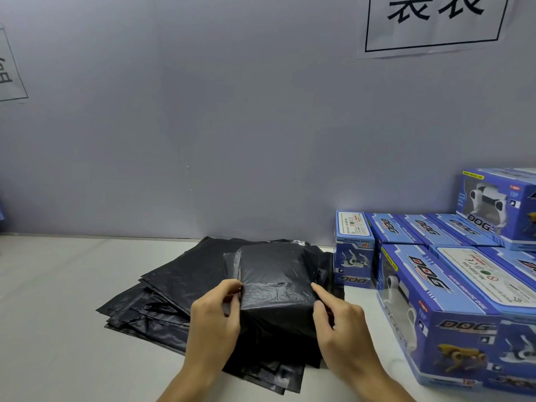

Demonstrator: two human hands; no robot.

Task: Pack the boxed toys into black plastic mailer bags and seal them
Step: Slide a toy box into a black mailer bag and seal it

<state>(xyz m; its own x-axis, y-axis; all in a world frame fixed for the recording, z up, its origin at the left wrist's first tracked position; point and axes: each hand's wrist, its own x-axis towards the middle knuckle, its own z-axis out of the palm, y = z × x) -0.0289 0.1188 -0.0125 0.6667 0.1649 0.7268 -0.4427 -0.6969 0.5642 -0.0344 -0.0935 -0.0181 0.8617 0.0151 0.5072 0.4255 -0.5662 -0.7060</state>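
Observation:
A boxy parcel wrapped in a black mailer bag (275, 285) stands on a stack of flat black mailer bags (171, 288) in the middle of the table. My left hand (213, 317) pinches the bag's plastic at the parcel's upper left edge. On the parcel's right edge, my right hand (338, 320) lies with its index finger stretched along the corner and its thumb against the side. Blue boxed toy dogs (441, 309) are piled at the right.
One small blue box (352, 250) stands upright just right of the parcel. A grey wall (232, 126) with paper signs rises straight behind the white table (58, 300). Bare tabletop lies to the left of the bag stack.

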